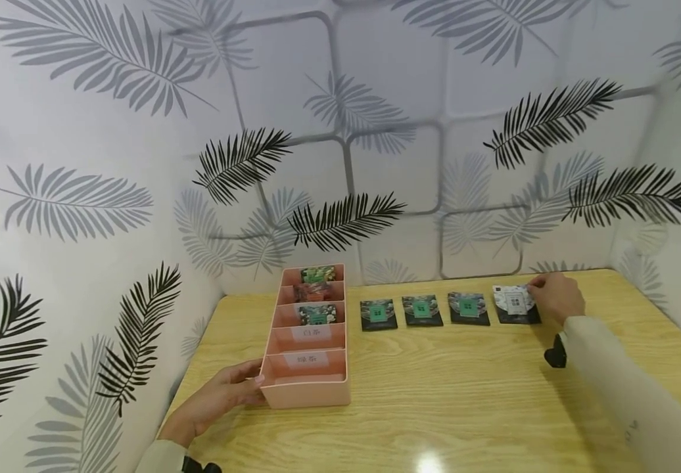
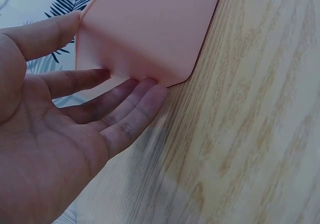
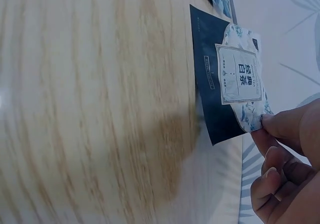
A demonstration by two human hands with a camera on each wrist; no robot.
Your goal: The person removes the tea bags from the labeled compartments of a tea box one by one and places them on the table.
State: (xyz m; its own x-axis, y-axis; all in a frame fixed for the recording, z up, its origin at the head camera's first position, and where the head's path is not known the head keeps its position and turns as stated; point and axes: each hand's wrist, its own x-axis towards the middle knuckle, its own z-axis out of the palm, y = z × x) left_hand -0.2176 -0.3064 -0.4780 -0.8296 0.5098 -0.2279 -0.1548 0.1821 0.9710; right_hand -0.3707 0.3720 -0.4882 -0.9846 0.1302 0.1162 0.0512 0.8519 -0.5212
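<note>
My right hand pinches the edge of a white-and-black tea sachet between thumb and finger. In the right wrist view this sachet has a pale label reading "WHITE TEA", and it sits at the right end of a row. My left hand holds the near left corner of a pink divided box; in the left wrist view its thumb is at one edge and its fingertips touch the wall low down. Packets sit in the box's far three compartments, among them a dark green-labelled one.
Three dark sachets with green labels, the leftmost sachet nearest the box, lie in line on the wooden table. Paper labels are inside the near two compartments. A leaf-patterned wall stands behind the table.
</note>
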